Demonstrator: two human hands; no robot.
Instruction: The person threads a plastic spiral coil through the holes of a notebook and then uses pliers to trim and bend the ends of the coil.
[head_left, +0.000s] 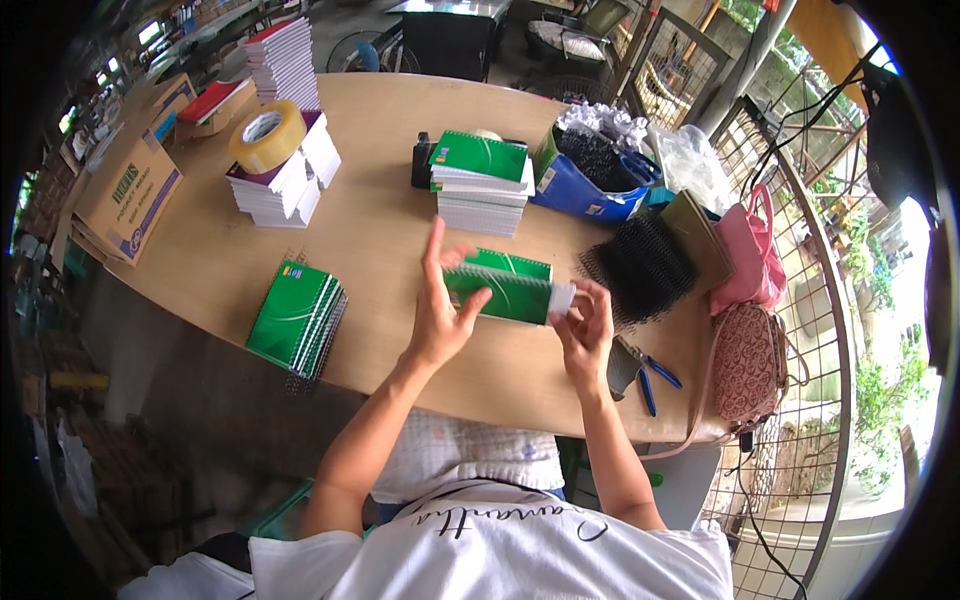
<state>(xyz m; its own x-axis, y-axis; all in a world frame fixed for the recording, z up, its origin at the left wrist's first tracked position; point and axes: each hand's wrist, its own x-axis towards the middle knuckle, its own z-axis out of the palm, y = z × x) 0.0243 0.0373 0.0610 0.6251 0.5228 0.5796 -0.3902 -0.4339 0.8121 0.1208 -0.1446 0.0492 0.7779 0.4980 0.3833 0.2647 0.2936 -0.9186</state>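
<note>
A narrow green notebook [520,297], slightly smeared by motion, lies or is held between my hands; I cannot tell whether it rests on the table. My right hand [585,328] pinches its right end, where a white piece [562,298] shows. At the left end, my left hand [440,315] has its fingers spread, index finger pointing up and thumb stretched over the cover. Just beyond is a second green cover [512,264], partly hidden. A stack of green-covered white pads [483,190] stands farther back. To the left sits a pile of spiral-bound green notebooks [293,318].
Black wire spirals [645,265] lie right of my hands, near blue-handled pliers [655,383]. A blue box [590,195] holds more spirals. Tape [267,137] tops a pad stack at left, beside a cardboard box [130,200]. Bags [750,365] sit along the right edge.
</note>
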